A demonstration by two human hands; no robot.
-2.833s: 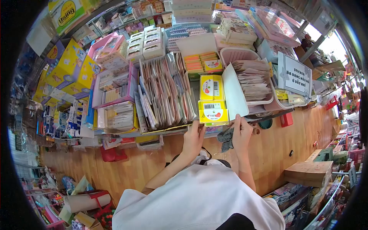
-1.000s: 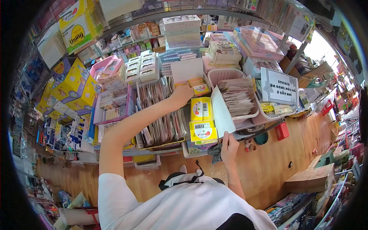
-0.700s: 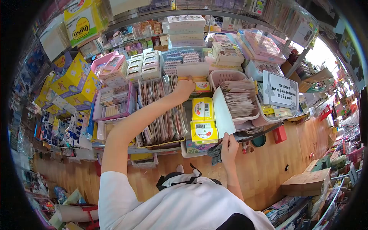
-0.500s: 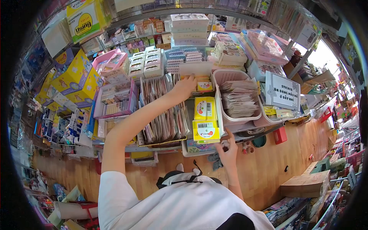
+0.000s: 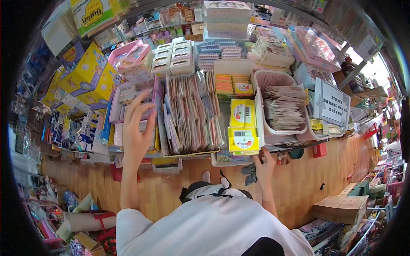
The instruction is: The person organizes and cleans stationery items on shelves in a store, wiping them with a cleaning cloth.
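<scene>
Grey cloth [image 5: 250, 174] hung crumpled just below the front edge of the display shelf [image 5: 194, 157], touching the underside of the right hand [image 5: 265, 163]. That hand was curled against the shelf's front edge, right under the nearer yellow pack [image 5: 243, 139]. Whether its fingers actually pinched the cloth or only pressed beside it could not be told from the head view.

A second yellow pack [image 5: 242, 113] lay directly behind the first, toward the back of the shelf. A white basket [image 5: 259, 112] full of brown paper packets stood just to their right. A printed sign [image 5: 332, 102] stood at the basket's far side, toward the right end of the shelf.

The left hand [image 5: 136, 132] was raised over the left part of the shelf with its fingers spread wide, grasping nothing. Behind its fingertips sat a pink box [image 5: 157, 87] of small packets. Just to its right stood an upright row of flat packets [image 5: 192, 113], between the pink box and the yellow packs. The two hands were well apart.
</scene>
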